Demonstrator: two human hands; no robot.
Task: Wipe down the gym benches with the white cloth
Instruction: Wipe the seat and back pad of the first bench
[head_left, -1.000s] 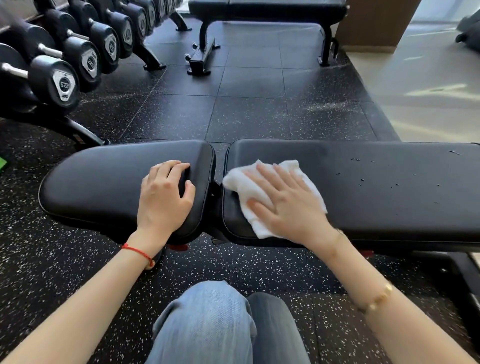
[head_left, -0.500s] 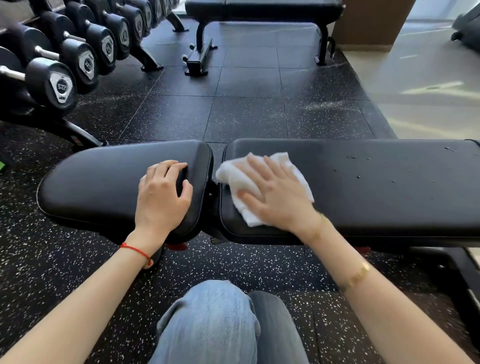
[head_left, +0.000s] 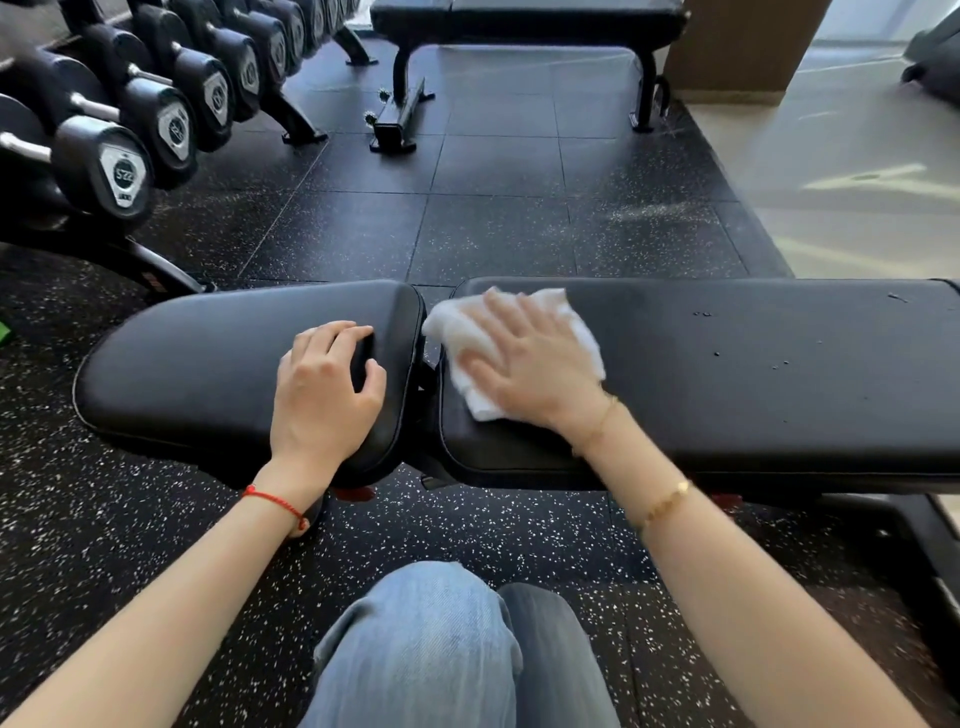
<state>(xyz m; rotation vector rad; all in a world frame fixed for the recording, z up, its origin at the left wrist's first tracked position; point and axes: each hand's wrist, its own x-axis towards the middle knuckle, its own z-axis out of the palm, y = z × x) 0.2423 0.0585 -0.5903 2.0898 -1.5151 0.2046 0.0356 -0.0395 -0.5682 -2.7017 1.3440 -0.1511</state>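
Note:
A black padded gym bench lies across the view in two pads: a short seat pad (head_left: 197, 364) on the left and a long back pad (head_left: 753, 374) on the right. My right hand (head_left: 535, 369) presses flat on the white cloth (head_left: 457, 327) at the left end of the long pad, close to its far edge. My left hand (head_left: 324, 389) rests on the right end of the seat pad, fingers curled, holding nothing. Small droplets speckle the long pad to the right of the cloth.
A rack of black dumbbells (head_left: 124, 171) runs along the left. A second black bench (head_left: 524, 15) stands at the far end of the rubber floor (head_left: 493, 218). My knee in blue jeans (head_left: 431, 649) is at the bottom centre. Pale flooring lies at the right.
My right hand has slid the cloth away from me, from the near edge toward the far edge of the long pad. My left hand has stayed in place.

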